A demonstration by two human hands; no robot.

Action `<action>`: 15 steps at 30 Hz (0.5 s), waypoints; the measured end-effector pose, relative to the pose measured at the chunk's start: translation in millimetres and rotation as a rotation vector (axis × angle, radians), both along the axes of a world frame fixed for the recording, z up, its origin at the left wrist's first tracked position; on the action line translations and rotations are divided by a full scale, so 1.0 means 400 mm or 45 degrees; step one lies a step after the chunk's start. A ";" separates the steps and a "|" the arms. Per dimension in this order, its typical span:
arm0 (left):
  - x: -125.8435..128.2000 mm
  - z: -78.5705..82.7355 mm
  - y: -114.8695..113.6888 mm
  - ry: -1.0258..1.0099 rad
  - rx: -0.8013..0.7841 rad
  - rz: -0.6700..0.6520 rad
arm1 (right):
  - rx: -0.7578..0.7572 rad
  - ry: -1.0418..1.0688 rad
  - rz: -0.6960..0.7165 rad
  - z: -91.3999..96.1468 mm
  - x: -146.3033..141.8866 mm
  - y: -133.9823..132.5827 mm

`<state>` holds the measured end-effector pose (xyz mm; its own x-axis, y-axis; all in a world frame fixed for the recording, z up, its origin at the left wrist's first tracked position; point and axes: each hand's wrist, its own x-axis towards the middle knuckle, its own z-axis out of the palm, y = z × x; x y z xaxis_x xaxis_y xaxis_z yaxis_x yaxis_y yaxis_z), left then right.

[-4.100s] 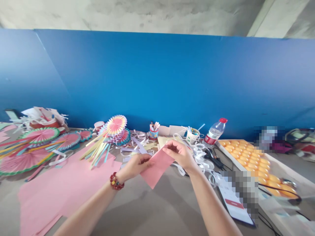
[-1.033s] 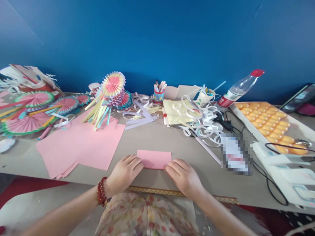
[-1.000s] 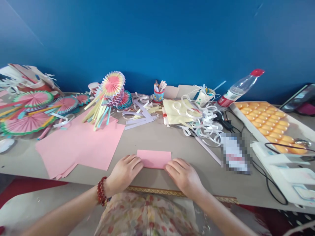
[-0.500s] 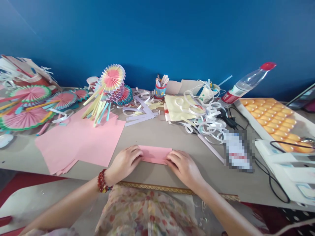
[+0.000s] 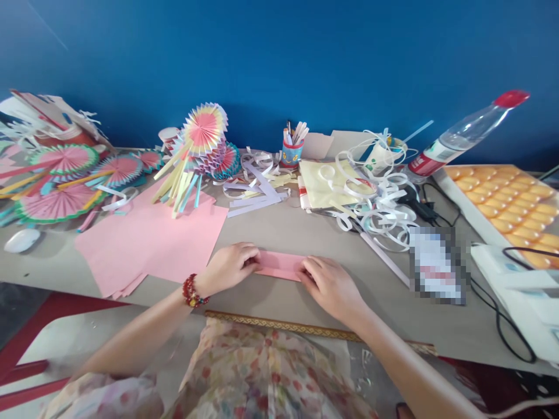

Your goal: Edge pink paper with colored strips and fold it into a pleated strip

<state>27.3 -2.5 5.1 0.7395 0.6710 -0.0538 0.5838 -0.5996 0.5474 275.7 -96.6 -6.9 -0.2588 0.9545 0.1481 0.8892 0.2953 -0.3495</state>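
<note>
A narrow folded piece of pink paper (image 5: 280, 265) lies across the table in front of me, with a crease along its length. My left hand (image 5: 231, 266) pinches its left end, fingers curled and thumb against the near edge. At the right end, my right hand (image 5: 326, 285) grips the paper in the same way. The fingertips cover both ends. Larger pink paper sheets (image 5: 161, 247) are spread just left of my left hand.
Pleated paper fans (image 5: 205, 129) and a pen cup (image 5: 292, 152) stand at the back. Curled paper strips (image 5: 386, 224), yellow paper (image 5: 325, 189), a tilted plastic bottle (image 5: 463, 137) and an orange padded mat (image 5: 502, 198) occupy the right. A white mouse (image 5: 23, 240) sits far left.
The folded paper looks narrower than before, with both hands still at its ends. The view has shifted slightly, moving the table items rightward and up in the picture.
</note>
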 end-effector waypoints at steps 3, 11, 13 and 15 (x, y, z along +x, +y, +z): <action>-0.001 0.004 0.002 -0.018 -0.043 0.025 | -0.031 -0.018 0.002 0.005 -0.003 0.005; -0.012 0.006 0.008 -0.071 -0.126 -0.047 | -0.119 -0.021 -0.008 0.013 -0.006 0.014; -0.015 0.004 0.006 -0.082 -0.106 -0.049 | -0.127 -0.029 -0.010 0.014 -0.006 0.016; -0.017 0.003 0.003 -0.086 -0.084 -0.056 | -0.136 -0.041 -0.020 0.014 -0.007 0.018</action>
<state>20.6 -1.1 6.2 0.7715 0.6346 -0.0457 0.5182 -0.5851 0.6238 272.9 -89.6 -1.3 -0.2469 0.9683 0.0369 0.9045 0.2440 -0.3498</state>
